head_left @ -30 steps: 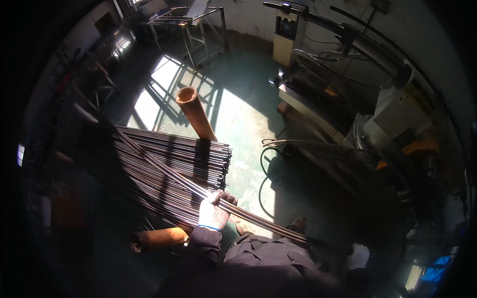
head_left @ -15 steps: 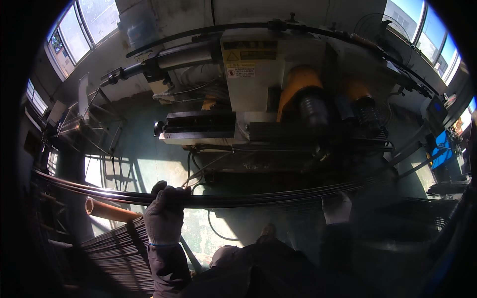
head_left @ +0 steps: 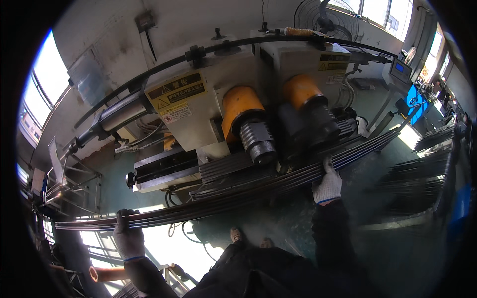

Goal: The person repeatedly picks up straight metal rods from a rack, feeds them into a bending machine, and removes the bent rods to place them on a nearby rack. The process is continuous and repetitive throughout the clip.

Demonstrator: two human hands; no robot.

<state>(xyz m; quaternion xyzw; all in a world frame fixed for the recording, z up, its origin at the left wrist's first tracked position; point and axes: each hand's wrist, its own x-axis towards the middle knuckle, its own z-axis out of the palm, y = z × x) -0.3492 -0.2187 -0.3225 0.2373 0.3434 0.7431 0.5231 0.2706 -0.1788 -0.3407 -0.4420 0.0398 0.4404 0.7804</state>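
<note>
A bundle of several long, thin dark metal rods point(head_left: 223, 203) stretches across in front of me, its right end higher in view. Near the left end, my left hand point(head_left: 128, 237) in a white work glove with dark fingertips is closed around it. Further right, my right hand point(head_left: 328, 186), gloved the same way, grips the rods with its thumb on top. Just beyond the bundle stands a machine point(head_left: 186, 111) with two orange housings point(head_left: 242, 107), each with a ribbed dark metal roller point(head_left: 257, 143) pointing toward me. The rods pass in front of the rollers.
Stacks of dark rods lie on a rack point(head_left: 422, 169) at the right. An orange-brown tube point(head_left: 109, 274) sits at lower left, by my left forearm. A fan point(head_left: 325, 22) stands behind the machine, and a control box with a screen point(head_left: 400, 69) is at the far right.
My view has turned to the right. The rods now tilt up toward the right and lie closer to the machine's rollers; both hands still hold them, set wider apart.
</note>
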